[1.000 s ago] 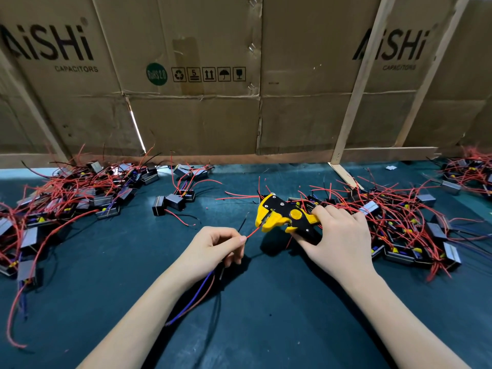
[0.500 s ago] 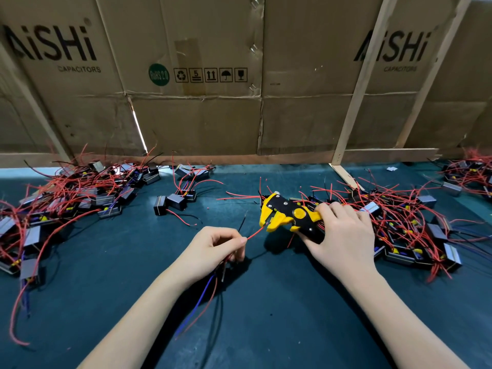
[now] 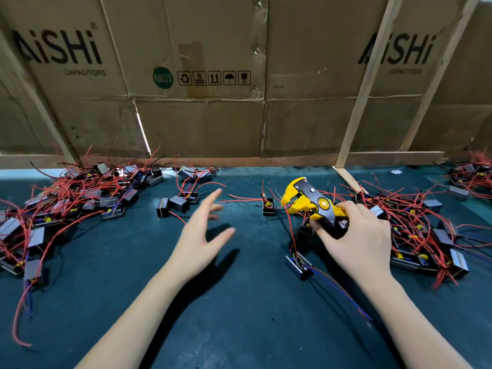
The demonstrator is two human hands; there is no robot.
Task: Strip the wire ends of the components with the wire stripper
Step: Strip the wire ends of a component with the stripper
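So at this point it looked like a between-wires moment: the right hand (image 3: 358, 241) had its fingers wrapped round the handles of the yellow and black wire stripper (image 3: 310, 202), held just above the tabletop (image 3: 239, 302) with its head pointing left, and a red wire (image 3: 291, 227) hung down from around the jaws to a small component (image 3: 299, 263) lying just below, though I couldn't tell if the jaws actually had it clamped. The left hand (image 3: 201, 235) was spread wide and holding nothing, hovering mid-tabletop near a few loose components (image 3: 177, 203). My guess is the next move needs that free hand to pinch a wire end and feed it square into the jaws before the squeeze. One pile of components (image 3: 66, 203) sat far left, another pile (image 3: 415, 233) right behind the tool hand, partly covered by it. The left fingers were blurred, and which ends were already stripped was too small to make out. Cardboard boxes (image 3: 199, 102) walled off the back
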